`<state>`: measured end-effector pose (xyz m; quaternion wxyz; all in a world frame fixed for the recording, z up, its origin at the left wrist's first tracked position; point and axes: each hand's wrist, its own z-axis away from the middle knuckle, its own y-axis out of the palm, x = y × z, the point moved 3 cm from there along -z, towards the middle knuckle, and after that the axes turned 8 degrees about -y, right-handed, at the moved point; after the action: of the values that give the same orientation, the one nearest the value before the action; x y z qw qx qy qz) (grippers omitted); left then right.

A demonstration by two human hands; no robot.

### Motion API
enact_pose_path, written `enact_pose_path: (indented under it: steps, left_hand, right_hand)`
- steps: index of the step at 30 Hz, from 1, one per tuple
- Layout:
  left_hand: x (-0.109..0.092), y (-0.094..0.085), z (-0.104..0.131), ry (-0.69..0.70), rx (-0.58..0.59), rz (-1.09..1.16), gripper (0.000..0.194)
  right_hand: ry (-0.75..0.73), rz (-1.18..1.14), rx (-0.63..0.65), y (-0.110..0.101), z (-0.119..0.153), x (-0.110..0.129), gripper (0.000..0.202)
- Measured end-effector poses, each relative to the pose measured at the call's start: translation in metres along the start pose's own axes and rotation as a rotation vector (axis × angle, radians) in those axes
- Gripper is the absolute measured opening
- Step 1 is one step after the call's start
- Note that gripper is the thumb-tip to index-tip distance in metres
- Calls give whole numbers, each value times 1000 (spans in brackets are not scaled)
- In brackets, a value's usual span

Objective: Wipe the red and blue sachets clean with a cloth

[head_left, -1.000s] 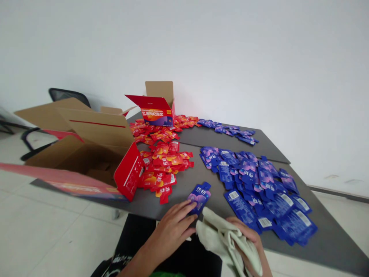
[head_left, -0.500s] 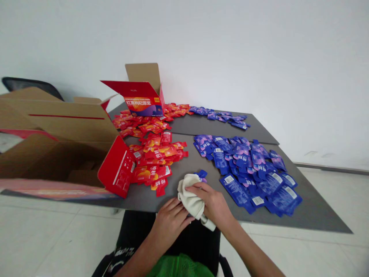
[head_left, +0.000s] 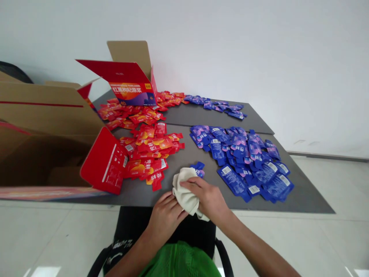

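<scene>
A crumpled cream cloth (head_left: 183,194) is in my right hand (head_left: 211,198), thumb and fingers closed on it, by the table's near edge. From under the cloth's far side sticks the end of a blue sachet (head_left: 198,168); the rest of it is covered. My left hand (head_left: 167,213) lies against the cloth's near left side, fingers close together and bent toward it. What the left fingers grip is hidden beneath the cloth. To the right spreads a pile of blue sachets (head_left: 239,148), and on the left lies a pile of red sachets (head_left: 152,146).
A large open carton (head_left: 106,165) stands on the left, its flaps spread. Behind it a second open red box (head_left: 129,90) stands among more red sachets (head_left: 115,111). A row of blue sachets (head_left: 216,104) lies at the back of the grey table (head_left: 184,115).
The camera view has shifted, so the table sits higher and the large carton further left. Both hands stay at the cloth; slightly more of the blue sachet shows beyond it.
</scene>
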<state>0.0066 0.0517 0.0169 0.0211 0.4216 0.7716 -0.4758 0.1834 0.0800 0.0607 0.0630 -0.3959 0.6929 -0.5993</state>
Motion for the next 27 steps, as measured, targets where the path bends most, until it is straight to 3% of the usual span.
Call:
enact_pose_path:
  steps: [2, 6, 8, 10, 13, 16, 19, 21, 24, 27]
  left_hand:
    - [0, 0, -1, 13, -5, 3, 19]
    - [-1, -2, -3, 55, -31, 3, 23]
    - [0, -2, -3, 49, -39, 10, 23]
    - [0, -2, -3, 29, -39, 19, 21]
    - [0, -1, -2, -10, -26, 30, 24]
    - [0, -2, -3, -9, -12, 30, 22]
    - [-1, -3, -4, 15, -27, 30, 19]
    - [-1, -3, -5, 18, -39, 30, 20]
    - [-1, -2, -4, 1, -23, 34, 20]
    - [1, -2, -3, -35, -3, 52, 22]
  right_hand:
    - [55, 18, -6, -1, -3, -16, 54]
    - [223, 175, -98, -26, -14, -52, 52]
    - [204, 175, -179, -34, -14, -46, 50]
    - [118, 97, -222, -29, -8, -24, 50]
    - [-6, -23, -88, -7, 3, 4, 55]
    - [25, -36, -21, 3, 4, -8, 58]
    - [171, 78, -85, -12, -5, -42, 56]
    - [216, 136, -138, -24, -9, -50, 55]
    - [112, 75, -193, -25, -4, -28, 53]
    - [-7, -20, -76, -7, 6, -3, 54]
